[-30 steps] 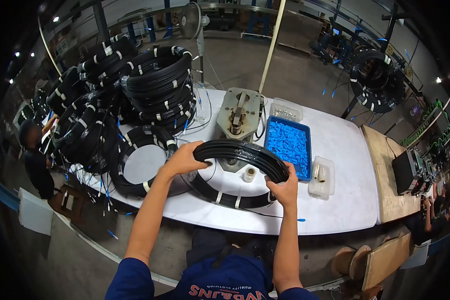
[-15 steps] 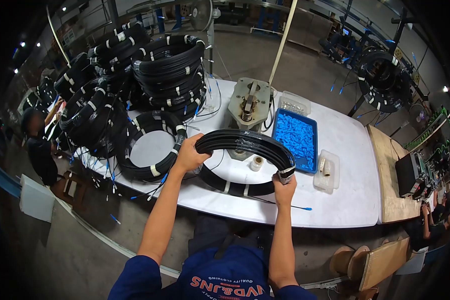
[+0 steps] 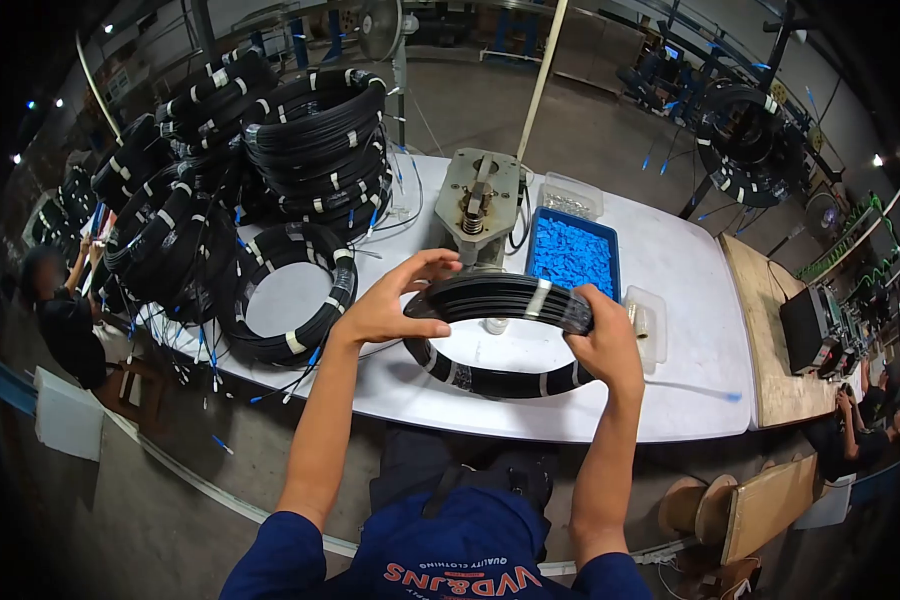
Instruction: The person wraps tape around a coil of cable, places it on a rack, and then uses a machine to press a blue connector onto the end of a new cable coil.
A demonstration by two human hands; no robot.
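Observation:
Over the white table, a black cable coil with white and clear tape bands is tilted up toward me. My right hand grips its right side. On the coil's left side, my left hand has thumb and fingers spread apart around the rim, the palm beside it. A blue-tipped cable end trails to the right, blurred. Behind the coil stands a metal device with a spring. A small white roll shows through the coil's opening.
Another coil lies left, beside tall coil stacks. A blue tray of small blue parts and clear boxes stand right. One person is at far left; another is at lower right.
The coil has turned, so its white band now sits at the top right. My left hand has opened its fingers. My right hand has moved up and right along the rim. The view has shifted slightly.

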